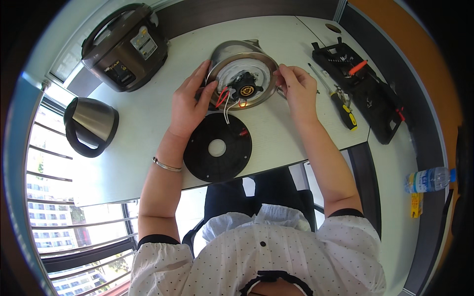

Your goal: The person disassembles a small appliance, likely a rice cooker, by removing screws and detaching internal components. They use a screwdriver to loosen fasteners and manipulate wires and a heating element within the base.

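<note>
Kettle (242, 65) stands bottom-up on the table (276, 143) between your two hands, its underside facing you with the black round connector (247, 91) showing. Your left hand (191, 102) is partly open, fingers spread along the kettle's left side and thumb apart near the rim, resting against it rather than closed tight. Your right hand (297, 89) has its thumb and fingers drawn close together at the opposite rim; you cannot tell from here whether they pinch anything. Red wires (220, 98) loop out beside your left thumb, and white wires (227, 112) hang toward the black disc (217, 160), which lies just inside your left forearm. To the right of your right hand lie a screwdriver (343, 111) and, beyond it, an open tool case (368, 101). Well left of your left hand stand another kettle (96, 121) and, farther forward, a rice cooker (126, 52).
</note>
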### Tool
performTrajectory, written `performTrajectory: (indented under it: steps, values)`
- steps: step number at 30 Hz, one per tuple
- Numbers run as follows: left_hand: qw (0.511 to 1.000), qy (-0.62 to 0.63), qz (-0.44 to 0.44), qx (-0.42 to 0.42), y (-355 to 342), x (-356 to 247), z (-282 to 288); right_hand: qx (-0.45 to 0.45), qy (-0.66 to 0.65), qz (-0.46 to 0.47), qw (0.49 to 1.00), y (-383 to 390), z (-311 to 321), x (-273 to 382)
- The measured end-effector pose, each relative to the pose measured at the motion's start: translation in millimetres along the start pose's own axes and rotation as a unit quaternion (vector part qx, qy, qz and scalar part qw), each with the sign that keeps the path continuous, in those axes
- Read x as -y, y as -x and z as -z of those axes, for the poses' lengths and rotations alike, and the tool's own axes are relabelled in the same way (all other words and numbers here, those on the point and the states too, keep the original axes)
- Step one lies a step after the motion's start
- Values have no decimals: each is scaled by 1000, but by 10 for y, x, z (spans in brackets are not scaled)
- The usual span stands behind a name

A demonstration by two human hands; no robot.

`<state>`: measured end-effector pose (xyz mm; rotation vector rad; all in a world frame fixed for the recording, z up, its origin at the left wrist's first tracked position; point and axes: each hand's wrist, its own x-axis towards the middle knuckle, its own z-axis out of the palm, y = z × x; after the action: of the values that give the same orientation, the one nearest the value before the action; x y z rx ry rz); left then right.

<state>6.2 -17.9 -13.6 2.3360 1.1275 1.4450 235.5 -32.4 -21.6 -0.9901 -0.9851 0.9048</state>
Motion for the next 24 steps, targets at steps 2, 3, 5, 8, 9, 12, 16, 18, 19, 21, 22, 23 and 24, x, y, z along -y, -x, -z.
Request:
performTrajectory:
  steps: [2, 3, 5, 8, 9, 12, 16, 18, 19, 21, 22, 23, 24]
  values:
    - [1000, 6, 3, 2, -9, -12, -16, -5, 3, -5, 1000, -1, 15, 15]
    - [1000, 4, 1, 2, -7, -6, -15, -1, 4, 3, 1000, -2, 11, 11]
    - [1000, 6, -6, 4, -3, 19, -26, 1, 10, 20, 1000, 0, 14, -11]
    - [1000, 5, -4, 9, -7, 13, -13, 7, 21, 29, 999, 5, 5, -29]
    - [1000, -4, -2, 10, -5, 17, -17, 15, 19, 36, 999, -4, 17, -50]
    - [1000, -2, 4, 7, 1, 20, -11, 10, 31, 36, 999, 9, -6, -38]
    - [1000, -2, 18, 14, 6, 35, -21, 10, 49, 44, 998, 20, -4, -41]
    - [1000, -1, 6, 12, 5, 65, -31, 13, 60, 64, 996, 4, -9, -85]
    - [1000, -3, 0, 12, 2, 71, -28, 17, 68, 78, 994, 4, -17, -94]
    - [1000, 10, 0, 13, -5, 68, -26, 18, 120, 111, 986, -3, -13, -135]
    - [1000, 16, 0, 14, -1, 68, -25, 19, 149, 128, 980, 10, -22, -127]
    - [1000, 20, 9, 15, 5, 62, -24, 20, 178, 144, 973, 35, -35, -110]
    - [999, 23, 18, 16, 13, 52, -22, 21, 207, 160, 965, 54, -48, -102]
